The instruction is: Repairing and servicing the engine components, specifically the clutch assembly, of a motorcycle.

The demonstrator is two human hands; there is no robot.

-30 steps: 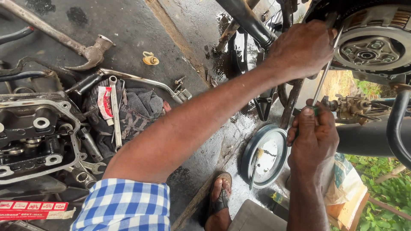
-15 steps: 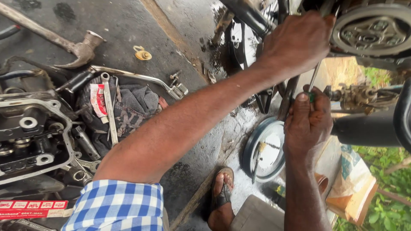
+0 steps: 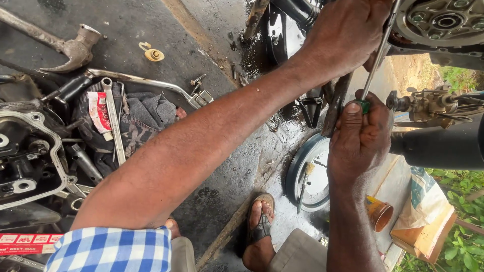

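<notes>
My right hand is closed around the green handle of a screwdriver, whose thin metal shaft runs up toward the round engine cover of a motorcycle at the top right. My left hand reaches across from the left and grips the upper part of the shaft next to that cover. My left forearm crosses the middle of the view. Where the tip of the screwdriver sits is hidden behind my left hand.
Spanners, a rag and engine parts lie on the oily concrete at left, with a bent metal lever beyond. A round tray holding a brush sits below my hands. My sandalled foot, a small orange cup and a bag are lower right.
The view has shifted slightly down and left. Both hands keep their hold on the screwdriver, with my right hand a little lower on the handle.
</notes>
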